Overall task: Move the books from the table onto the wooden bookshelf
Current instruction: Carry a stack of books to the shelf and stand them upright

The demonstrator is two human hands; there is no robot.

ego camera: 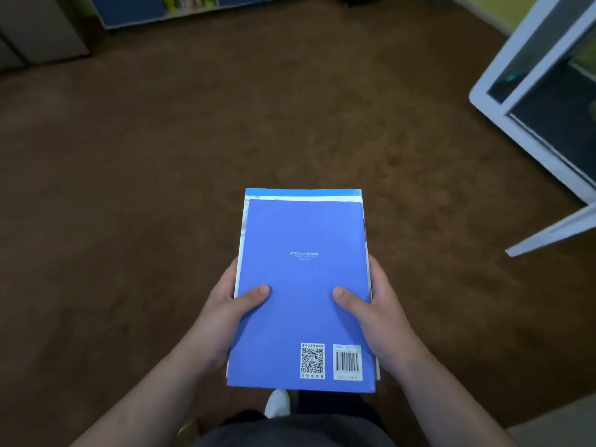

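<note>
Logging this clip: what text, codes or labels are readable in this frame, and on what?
"ARTIFICIAL INTELLIGENCE": white, mid-cover of the top blue book; second word blurred, likely reading.
Two lines beneath it: too small to read.
QR code captions: blurred.
Barcode label digits: blurred.

Brown carpet [161, 188] covers the floor. At the right stands a white-framed glass panel [512, 43] — blurred, tilted in the view, its lower edge near the carpet. A grey cabinet [42, 27] sits far left — dim.
</note>
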